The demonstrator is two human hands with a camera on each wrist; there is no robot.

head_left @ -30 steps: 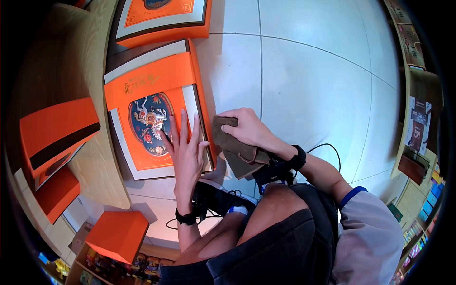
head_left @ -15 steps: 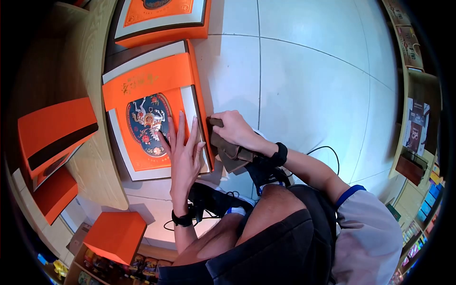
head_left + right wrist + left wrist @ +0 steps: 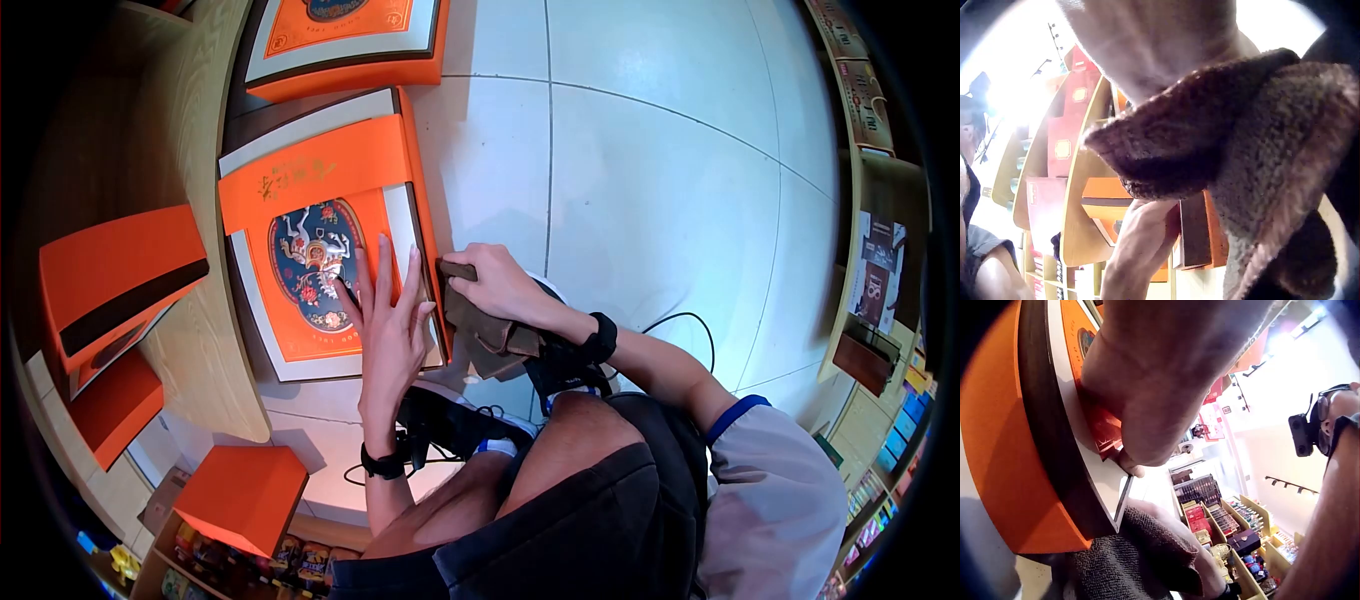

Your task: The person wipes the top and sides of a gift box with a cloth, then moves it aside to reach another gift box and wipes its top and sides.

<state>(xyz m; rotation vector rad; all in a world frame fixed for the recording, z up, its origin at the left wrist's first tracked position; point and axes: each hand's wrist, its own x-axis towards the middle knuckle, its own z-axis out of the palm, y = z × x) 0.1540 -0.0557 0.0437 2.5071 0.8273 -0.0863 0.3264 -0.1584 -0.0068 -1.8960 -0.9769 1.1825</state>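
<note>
An orange gift box (image 3: 315, 160) with a dark oval horse picture lies face up, tilted, in the head view. My left hand (image 3: 388, 335) rests on its lid near the right edge, fingers spread and straight. Beside the box's right side, my right hand (image 3: 497, 285) grips a brown cloth (image 3: 490, 335) against that side, its lower folds hanging loose. In the left wrist view the cloth (image 3: 1141, 556) lies along the box's dark and orange side (image 3: 1047, 456). Folds of the cloth (image 3: 1285, 137) hide the right fingers in the right wrist view.
Another orange box (image 3: 345, 75) lies beyond the first. Orange boxes (image 3: 125, 275) stand on the wooden shelf (image 3: 205, 330) at left, and one (image 3: 245, 495) sits lower left. Shelves with goods line the right side (image 3: 865, 110). A black cable (image 3: 700, 320) loops over the tiled floor.
My right hand has moved slightly left and down with the cloth, which has bunched and folded against the box side. My left hand has stayed nearly in place on the lid.
</note>
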